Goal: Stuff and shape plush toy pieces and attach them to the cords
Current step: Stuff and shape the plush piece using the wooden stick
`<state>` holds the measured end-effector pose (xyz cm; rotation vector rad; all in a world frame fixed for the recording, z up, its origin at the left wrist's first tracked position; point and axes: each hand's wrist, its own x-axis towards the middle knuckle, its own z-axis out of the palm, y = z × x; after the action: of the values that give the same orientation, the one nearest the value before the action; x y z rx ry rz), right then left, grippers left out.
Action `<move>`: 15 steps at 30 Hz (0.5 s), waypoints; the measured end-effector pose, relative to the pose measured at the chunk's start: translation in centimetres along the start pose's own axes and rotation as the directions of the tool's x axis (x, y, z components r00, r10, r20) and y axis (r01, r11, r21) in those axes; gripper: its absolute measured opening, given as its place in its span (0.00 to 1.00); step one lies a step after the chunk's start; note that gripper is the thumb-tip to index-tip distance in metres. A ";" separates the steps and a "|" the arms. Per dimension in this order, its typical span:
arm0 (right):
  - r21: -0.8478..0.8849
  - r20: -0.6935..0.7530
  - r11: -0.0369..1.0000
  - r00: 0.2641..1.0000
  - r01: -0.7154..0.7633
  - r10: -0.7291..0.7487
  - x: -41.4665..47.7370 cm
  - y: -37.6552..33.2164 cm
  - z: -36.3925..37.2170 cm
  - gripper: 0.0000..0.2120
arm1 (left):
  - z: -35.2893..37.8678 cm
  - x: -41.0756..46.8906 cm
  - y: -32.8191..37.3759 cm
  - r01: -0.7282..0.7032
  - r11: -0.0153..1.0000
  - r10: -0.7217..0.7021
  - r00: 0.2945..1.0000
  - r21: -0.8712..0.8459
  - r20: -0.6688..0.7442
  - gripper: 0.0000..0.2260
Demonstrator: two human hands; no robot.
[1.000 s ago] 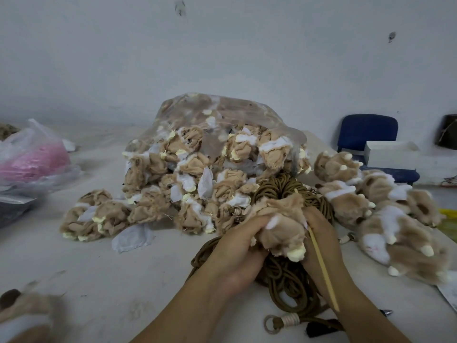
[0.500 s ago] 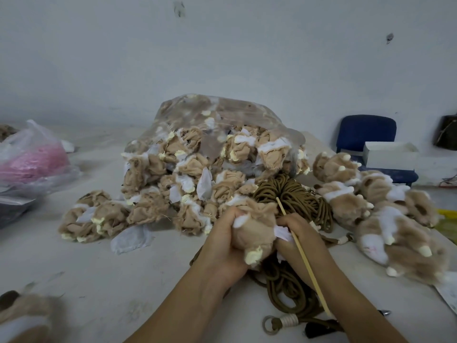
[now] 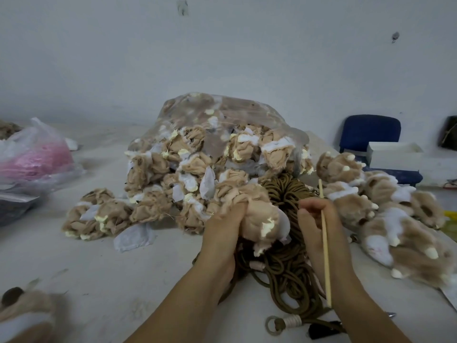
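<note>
My left hand (image 3: 222,233) has its grip clamped on a plush piece (image 3: 262,219), fingertips buried in fabric. My right hand (image 3: 312,219) pinches a stick (image 3: 326,256). Both hide part of the cords (image 3: 284,271) heaped on the counter (image 3: 99,268). A clear bag (image 3: 222,134) of pieces blocks the view behind. Stuffed paws (image 3: 395,224) lie right. A blur (image 3: 22,315) sits lower left, too unclear to tell.

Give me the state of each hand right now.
Left hand: grips the plush paw piece.
Right hand: holds the thin wooden stick.
</note>
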<state>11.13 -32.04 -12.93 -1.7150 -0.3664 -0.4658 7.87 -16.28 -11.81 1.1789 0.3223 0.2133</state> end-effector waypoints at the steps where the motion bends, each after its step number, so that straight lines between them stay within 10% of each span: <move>1: 0.004 0.037 1.000 0.999 0.012 -0.012 -0.3 -0.4 0.3 0.04 | 0.2 -0.2 -0.2 -0.049 0.997 0.050 0.999 0.057 -0.010 0.09; 6: -0.125 0.169 0.992 0.984 -0.030 0.051 -1.2 -0.7 2.0 0.20 | 1.1 -1.0 -1.1 -0.167 0.979 0.157 0.983 0.117 0.092 0.18; 15: -0.208 0.084 0.975 0.995 0.073 -0.057 -0.9 -0.6 2.3 0.17 | 1.2 -0.9 -1.2 -0.069 0.996 0.054 0.976 0.065 0.209 0.16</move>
<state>10.29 -29.63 -13.30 -1.9362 -0.4434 -0.5006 7.39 -18.04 -12.41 1.2716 0.1116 0.1317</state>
